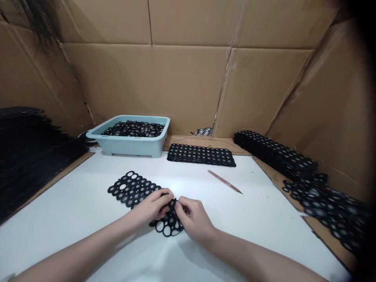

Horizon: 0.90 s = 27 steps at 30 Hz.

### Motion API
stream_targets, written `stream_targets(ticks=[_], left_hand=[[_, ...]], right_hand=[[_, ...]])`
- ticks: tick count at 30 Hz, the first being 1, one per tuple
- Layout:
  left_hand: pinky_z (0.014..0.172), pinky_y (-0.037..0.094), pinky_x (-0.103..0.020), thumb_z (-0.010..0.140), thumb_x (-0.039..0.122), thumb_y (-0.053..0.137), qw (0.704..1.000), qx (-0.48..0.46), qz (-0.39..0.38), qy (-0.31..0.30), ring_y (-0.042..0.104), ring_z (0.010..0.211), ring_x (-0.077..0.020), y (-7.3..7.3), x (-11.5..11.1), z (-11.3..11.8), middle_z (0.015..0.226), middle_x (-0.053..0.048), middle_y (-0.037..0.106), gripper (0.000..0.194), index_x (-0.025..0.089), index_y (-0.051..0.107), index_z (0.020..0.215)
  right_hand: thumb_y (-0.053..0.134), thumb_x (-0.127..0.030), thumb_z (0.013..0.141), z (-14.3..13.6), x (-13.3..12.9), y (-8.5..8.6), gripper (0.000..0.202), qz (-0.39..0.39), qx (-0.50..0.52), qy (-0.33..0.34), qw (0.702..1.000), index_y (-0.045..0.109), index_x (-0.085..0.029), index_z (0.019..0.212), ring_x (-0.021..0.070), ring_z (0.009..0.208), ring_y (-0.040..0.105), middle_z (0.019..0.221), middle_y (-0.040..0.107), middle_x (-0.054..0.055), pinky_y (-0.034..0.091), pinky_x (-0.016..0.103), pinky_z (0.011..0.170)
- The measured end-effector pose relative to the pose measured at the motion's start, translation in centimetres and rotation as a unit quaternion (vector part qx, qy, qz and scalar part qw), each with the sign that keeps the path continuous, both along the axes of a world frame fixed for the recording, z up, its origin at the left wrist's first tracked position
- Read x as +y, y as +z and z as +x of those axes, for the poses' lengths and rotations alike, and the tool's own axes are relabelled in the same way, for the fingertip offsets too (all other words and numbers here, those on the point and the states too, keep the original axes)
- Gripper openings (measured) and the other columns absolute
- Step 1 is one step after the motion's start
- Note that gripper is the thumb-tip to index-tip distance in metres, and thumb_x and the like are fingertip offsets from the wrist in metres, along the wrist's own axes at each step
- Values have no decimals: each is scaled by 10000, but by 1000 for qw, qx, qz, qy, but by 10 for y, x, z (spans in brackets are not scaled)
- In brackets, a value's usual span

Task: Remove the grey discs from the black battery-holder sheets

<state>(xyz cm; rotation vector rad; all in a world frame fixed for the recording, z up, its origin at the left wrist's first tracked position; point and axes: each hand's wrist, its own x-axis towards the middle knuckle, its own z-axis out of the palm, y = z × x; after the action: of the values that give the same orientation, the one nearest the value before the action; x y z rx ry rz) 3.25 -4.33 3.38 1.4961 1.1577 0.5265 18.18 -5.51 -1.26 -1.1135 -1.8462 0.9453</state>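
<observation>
A black sheet of joined rings (141,187) lies slantwise on the white table, with pale discs in most of its rings and a few holes showing white. My left hand (157,203) is closed on the sheet's near right end, fingers curled over it. Pinched against the same end is my right hand (194,217), thumb and forefinger together at the ring edge. Between and below the hands the sheet is bunched, and several rings there show open holes. What exactly the fingertips grip is partly hidden.
A light blue basin (135,145) full of loose black rings stands at the back left. Behind the hands lies a flat stack of ring sheets (201,155), near a pointed pen-like tool (225,181). More sheets (276,154) pile up at right; a dark heap (35,160) fills the left.
</observation>
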Motion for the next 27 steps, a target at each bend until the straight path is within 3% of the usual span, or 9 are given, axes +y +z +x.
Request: stream_targets(ticks=[2,6,13,15,18,20,22,24,27], left_hand=[[409,184,-201,795,388,345,1000,11,-2,9,236,428,-83,-4,3,-1,489,69,263,234,184,438,728],[409,219,-198,769,362,377,992,53,94,61,288,437,-86,-6,8,-4,507,59,312,205,180,454,713],[386,208,-183,716,358,418,984,21,96,148,272,402,-75,1,20,-4,457,69,305,197,172,442,655],[385,210,-183,711,341,420,973,10,114,201,288,400,-74,5,29,-12,465,63,328,183,171,434,647],[364,162,-190,708,343,416,951,-22,138,276,243,365,-58,18,48,-33,472,63,310,217,179,350,582],[359,140,-200,702,335,418,959,-9,132,250,230,353,-58,33,64,-47,471,59,317,202,182,351,589],[365,168,-211,710,345,399,953,45,182,237,274,362,-75,52,84,-56,470,41,361,196,179,396,605],[417,264,-229,740,391,373,915,142,301,228,378,432,-113,73,110,-58,502,6,438,263,177,433,601],[620,366,-286,812,462,260,792,289,465,271,510,657,-200,96,158,-56,654,-64,545,389,170,481,682]], right_hand=[[329,-296,849,-1,-1,0,299,1,-3,4,1000,297,-170,579,66,476,269,523,310,-42,213,200,454],[337,-287,843,-1,-1,2,295,4,-4,7,1000,282,-170,578,66,478,281,518,312,-44,221,197,459],[338,-279,837,-1,-1,1,295,8,-8,-2,1000,270,-170,571,65,472,290,503,319,-45,219,197,457],[352,-255,822,-1,-3,0,289,18,-21,1,1000,269,-168,560,63,468,285,499,314,-44,213,198,454],[374,-227,800,-1,-8,0,276,37,-34,29,998,272,-166,550,59,461,286,500,326,-42,210,200,451],[380,-222,795,-1,-9,0,275,44,-28,40,998,270,-166,549,58,461,288,502,331,-41,210,200,450],[378,-224,796,-1,-8,2,278,41,-20,44,998,271,-166,546,59,461,288,500,329,-39,211,201,449],[375,-229,799,-1,-6,2,283,34,-14,49,998,271,-167,544,60,460,284,498,323,-39,211,202,446],[376,-230,799,0,-5,3,285,25,-13,52,998,261,-168,545,61,461,275,500,314,-40,207,203,444]])
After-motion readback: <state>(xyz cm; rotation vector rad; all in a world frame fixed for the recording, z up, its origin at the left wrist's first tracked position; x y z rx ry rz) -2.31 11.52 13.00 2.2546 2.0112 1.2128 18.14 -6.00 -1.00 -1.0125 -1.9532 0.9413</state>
